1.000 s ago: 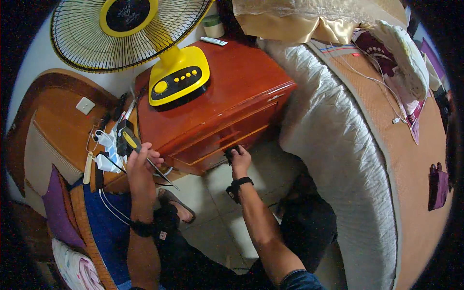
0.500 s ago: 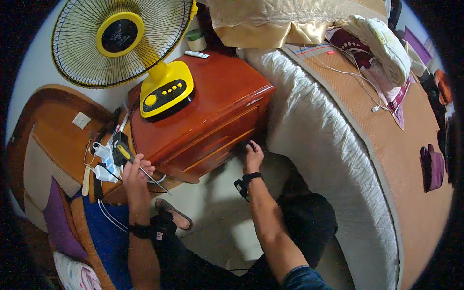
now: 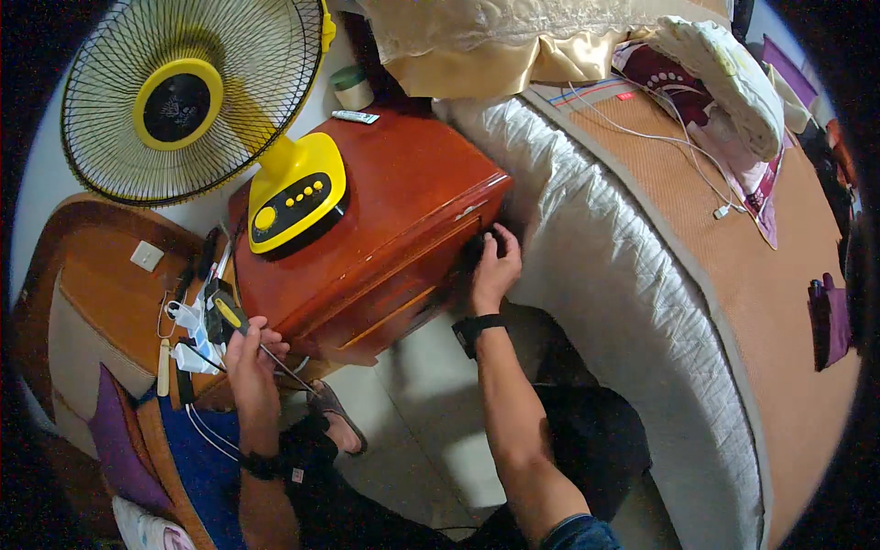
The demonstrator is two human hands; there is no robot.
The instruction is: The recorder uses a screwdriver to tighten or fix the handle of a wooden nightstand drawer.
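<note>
My left hand (image 3: pixel 254 353) is closed on a screwdriver (image 3: pixel 229 313) with a yellow and black handle, its metal shaft angled down to the right beside a wooden nightstand. My right hand (image 3: pixel 496 261) is at the right end of the reddish-brown nightstand (image 3: pixel 399 211), its curled fingers on a small black object (image 3: pixel 472 249) that is partly hidden and too dark to make out, close to the drawer front. A yellow and black fan (image 3: pixel 298 203) stands on the nightstand's top.
A white tube (image 3: pixel 355 116) and jar (image 3: pixel 351 89) lie behind the fan. A power strip (image 3: pixel 197 335) with cables is at left, by an orange-brown seat with cushions (image 3: pixel 124 431). The bed (image 3: pixel 669 348) on the right carries bedding (image 3: pixel 724 92), cables and a purple item (image 3: pixel 830 321).
My right hand has moved up and rightward along the drawer front toward the nightstand's right corner. My left hand still holds the screwdriver. The view has shifted slightly.
</note>
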